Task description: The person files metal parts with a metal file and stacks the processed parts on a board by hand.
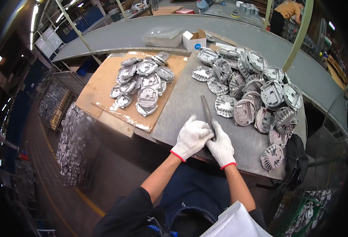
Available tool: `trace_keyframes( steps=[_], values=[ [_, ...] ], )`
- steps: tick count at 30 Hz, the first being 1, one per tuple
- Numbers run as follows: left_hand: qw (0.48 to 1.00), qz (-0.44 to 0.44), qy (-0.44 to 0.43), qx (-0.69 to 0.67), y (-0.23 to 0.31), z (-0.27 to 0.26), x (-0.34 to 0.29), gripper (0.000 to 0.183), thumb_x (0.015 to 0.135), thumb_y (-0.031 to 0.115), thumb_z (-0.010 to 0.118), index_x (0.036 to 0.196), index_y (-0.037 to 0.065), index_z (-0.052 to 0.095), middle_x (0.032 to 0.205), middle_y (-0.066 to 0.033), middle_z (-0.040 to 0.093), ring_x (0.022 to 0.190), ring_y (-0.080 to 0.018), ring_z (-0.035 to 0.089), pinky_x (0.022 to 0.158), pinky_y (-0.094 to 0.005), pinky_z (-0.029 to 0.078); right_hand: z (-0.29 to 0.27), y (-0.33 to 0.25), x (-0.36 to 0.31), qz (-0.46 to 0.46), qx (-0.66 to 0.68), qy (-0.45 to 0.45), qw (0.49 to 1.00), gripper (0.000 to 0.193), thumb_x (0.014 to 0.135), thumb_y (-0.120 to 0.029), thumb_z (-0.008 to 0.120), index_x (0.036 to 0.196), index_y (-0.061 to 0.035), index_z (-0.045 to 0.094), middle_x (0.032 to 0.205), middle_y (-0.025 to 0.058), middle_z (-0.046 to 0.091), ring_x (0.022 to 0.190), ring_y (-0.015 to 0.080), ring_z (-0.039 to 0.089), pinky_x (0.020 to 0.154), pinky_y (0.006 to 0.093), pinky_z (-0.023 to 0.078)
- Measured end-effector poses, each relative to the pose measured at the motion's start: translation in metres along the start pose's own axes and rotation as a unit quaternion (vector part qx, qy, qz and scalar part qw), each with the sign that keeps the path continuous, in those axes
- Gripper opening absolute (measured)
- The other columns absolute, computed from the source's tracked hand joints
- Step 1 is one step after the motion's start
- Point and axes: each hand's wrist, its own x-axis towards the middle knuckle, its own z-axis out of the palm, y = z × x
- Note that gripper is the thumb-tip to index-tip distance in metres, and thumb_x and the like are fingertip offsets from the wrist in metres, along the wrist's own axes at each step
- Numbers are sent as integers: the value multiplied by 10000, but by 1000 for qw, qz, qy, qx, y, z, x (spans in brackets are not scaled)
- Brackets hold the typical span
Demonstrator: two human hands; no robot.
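My right hand (pixel 220 146), in a white knit glove with a red cuff, is closed around a long, flat grey metal file (pixel 206 108). The file points away from me over the metal tabletop, its lower end hidden in the glove. Beside it, my left hand (pixel 192 136), gloved the same way, has its fingers curled in and meets the right hand near the thumb. Whether anything is inside those fingers is hidden. Right of the file lies a large heap of round, finned silver metal castings (pixel 244 111). To the left, a smaller pile of similar castings (pixel 147 81) rests on cardboard.
The brown cardboard sheet (pixel 102 89) covers the left part of the worktable (pixel 174 114). Behind it stand a clear plastic bin (pixel 163 37) and a small white box (pixel 194 40). Wire cages of metal parts (pixel 73 146) flank me. A person (pixel 287 17) bends at far right.
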Motion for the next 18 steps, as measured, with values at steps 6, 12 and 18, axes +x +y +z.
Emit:
trace_keyframes(
  steps=[6, 12, 18],
  values=[
    [980, -26, 171, -103, 17, -46, 32, 109, 891, 153, 895, 968, 82, 865, 1000, -104, 792, 912, -297, 778, 876, -416, 626, 13, 20, 6, -68, 48, 25, 996, 823, 959, -340, 856, 1671, -85, 535, 1550, 252, 684, 1450, 409, 654, 1189, 450, 530],
    [978, -80, 102, -162, 19, -82, 45, 235, 1000, 184, 886, 1140, -4, 886, 1255, -139, 809, 1085, -165, 772, 908, -302, 622, 12, 17, -5, -33, 42, 28, 998, 851, 952, -377, 835, 1701, -137, 512, 1586, 149, 690, 1438, 383, 666, 1206, 424, 513],
    [926, -287, 6, -247, -13, -52, 2, 261, 1002, 192, 874, 1124, -39, 883, 1350, -187, 793, 1232, -210, 737, 1050, -347, 572, 9, 21, -21, -66, 180, 45, 981, 890, 933, -200, 889, 1718, -59, 493, 1680, 166, 600, 1530, 273, 596, 1255, 380, 476]
  ],
)
